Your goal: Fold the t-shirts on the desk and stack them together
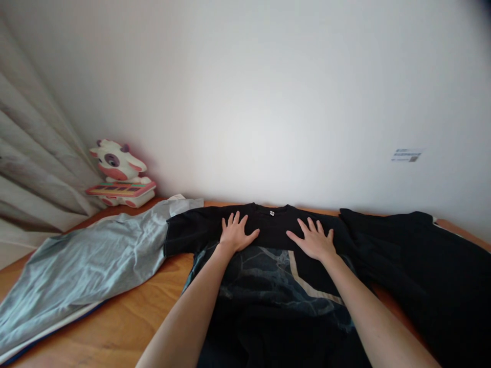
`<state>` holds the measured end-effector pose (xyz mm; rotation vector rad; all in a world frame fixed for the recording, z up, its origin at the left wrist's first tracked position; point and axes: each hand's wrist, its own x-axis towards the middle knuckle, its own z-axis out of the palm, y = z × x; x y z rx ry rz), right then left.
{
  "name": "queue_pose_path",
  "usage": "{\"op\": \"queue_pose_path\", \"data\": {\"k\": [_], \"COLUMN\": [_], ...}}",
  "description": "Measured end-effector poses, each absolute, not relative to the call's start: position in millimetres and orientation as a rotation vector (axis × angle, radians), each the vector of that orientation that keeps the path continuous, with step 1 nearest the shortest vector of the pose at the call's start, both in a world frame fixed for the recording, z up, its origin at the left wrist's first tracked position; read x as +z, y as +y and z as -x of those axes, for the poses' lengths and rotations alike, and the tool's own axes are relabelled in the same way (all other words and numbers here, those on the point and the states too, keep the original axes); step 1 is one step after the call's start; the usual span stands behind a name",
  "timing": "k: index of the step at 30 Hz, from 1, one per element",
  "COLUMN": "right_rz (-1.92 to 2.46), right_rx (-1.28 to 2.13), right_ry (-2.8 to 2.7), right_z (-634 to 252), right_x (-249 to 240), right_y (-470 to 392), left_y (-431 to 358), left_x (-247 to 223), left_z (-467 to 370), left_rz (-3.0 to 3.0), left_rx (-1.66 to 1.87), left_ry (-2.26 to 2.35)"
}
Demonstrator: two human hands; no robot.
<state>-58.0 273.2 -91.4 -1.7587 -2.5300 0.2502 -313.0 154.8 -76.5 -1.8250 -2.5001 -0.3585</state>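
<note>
In the head view, a dark shirt (264,299) was in the middle of the wooden desk (143,319), with its collar toward the wall (249,102), so the neck label (272,213) was in sight. The left hand (233,234) was wide open, fingers spread, palm down on the upper chest of the shirt. The right hand (315,241) was open in the same way on the other side of the chest. Neither hand had hold of anything; with one on each side, they probably pressed the cloth evenly and kept it flat. A grey garment (126,245) lay on the left, touching the shirt's sleeve, and a black garment (425,260) lay on the right. The cow toy (120,176) stood in the back, near the curtain (34,148), perhaps there to leave the front for the clothes.
</note>
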Motion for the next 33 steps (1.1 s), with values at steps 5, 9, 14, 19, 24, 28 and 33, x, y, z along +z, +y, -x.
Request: {"op": "queue_pose_path", "data": {"k": [5, 9, 14, 19, 24, 28, 33], "right_rz": [1.732, 1.75, 1.605, 1.511, 1.508, 1.487, 1.154], "right_rx": [0.241, 0.248, 0.007, -0.285, -0.277, -0.326, -0.335], "right_ry": [-2.531, -2.522, -2.388, -2.395, -2.564, -2.609, -2.555], "right_z": [58, 59, 56, 54, 70, 73, 35], "right_x": [-92, -93, -91, -80, -64, -48, -38], "right_y": [273, 273, 262, 243, 227, 193, 109], "left_y": [136, 93, 21, 0, 7, 5, 2], "left_x": [-59, -44, -43, -56, -60, -63, -68], "left_z": [292, 271, 258, 261, 263, 264, 264], "left_rz": [1.901, 1.963, 2.033, 2.068, 2.075, 2.077, 2.059], "left_rx": [-0.36, -0.352, -0.5, -0.686, -0.709, -0.736, -0.792], "left_ry": [-2.302, -2.319, -2.389, -2.346, -2.308, -2.262, -2.148]}}
